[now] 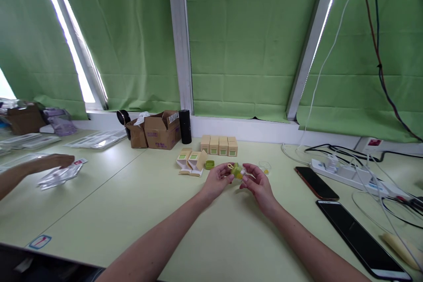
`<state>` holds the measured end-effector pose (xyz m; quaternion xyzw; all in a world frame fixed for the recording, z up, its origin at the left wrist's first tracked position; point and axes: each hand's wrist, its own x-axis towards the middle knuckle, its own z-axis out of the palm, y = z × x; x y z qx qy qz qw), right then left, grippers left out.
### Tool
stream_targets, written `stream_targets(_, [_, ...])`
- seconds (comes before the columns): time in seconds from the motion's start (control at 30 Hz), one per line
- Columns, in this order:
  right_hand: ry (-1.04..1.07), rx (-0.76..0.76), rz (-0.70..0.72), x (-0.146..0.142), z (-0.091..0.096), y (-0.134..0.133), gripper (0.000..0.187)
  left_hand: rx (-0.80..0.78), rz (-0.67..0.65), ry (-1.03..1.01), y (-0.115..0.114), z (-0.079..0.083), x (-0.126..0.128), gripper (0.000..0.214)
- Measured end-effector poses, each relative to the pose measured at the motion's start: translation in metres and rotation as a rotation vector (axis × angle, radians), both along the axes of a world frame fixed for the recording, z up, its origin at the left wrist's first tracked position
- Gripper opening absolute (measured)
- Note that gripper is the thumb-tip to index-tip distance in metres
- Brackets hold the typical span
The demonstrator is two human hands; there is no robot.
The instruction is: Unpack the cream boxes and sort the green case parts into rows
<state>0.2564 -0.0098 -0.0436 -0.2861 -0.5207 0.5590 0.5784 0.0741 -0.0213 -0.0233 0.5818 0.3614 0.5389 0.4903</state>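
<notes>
Both hands hold a small yellow-green and clear container (237,171) with a cream cord loop at its left end, lifted over the table. My left hand (215,181) pinches the green end near the loop. On the clear end are the closed fingers of my right hand (261,186). A small green square piece (209,165), like a lid or tray, lies just beyond my left hand. Behind my right hand sits a clear plastic piece (265,167) with a bit of yellow in it. Two opened tan cartons (191,161) lie to the left, with several closed small cartons (218,146) behind.
At right lie a phone (316,183), a larger tablet-like device (361,238) and a white power strip (350,174) with tangled cables. A cardboard box (161,130) and black cylinder (185,127) stand at the back. Another person's hand (61,161) touches plastic packets (62,174) at left.
</notes>
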Motion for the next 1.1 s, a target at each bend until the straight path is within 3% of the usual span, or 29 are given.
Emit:
stream_targets(0.23, [-0.133, 0.145, -0.074, 0.001, -0.002, 0.0, 0.058, -0.006, -0.015, -0.072, 0.001, -0.003, -0.001, 0.056])
stream_targets(0.53, [-0.216, 0.162, -0.108, -0.002, 0.001, -0.006, 0.054, 0.065, -0.007, 0.019, -0.006, 0.003, -0.001, 0.051])
stream_targets(0.9, [-0.212, 0.138, -0.024, -0.004, -0.002, -0.007, 0.052, 0.147, 0.298, 0.217, -0.009, 0.015, 0.0, 0.013])
stream_targets(1.1, [-0.231, 0.153, 0.004, -0.006, -0.006, -0.007, 0.052, 0.186, 0.314, 0.28, -0.01, 0.012, 0.001, 0.009])
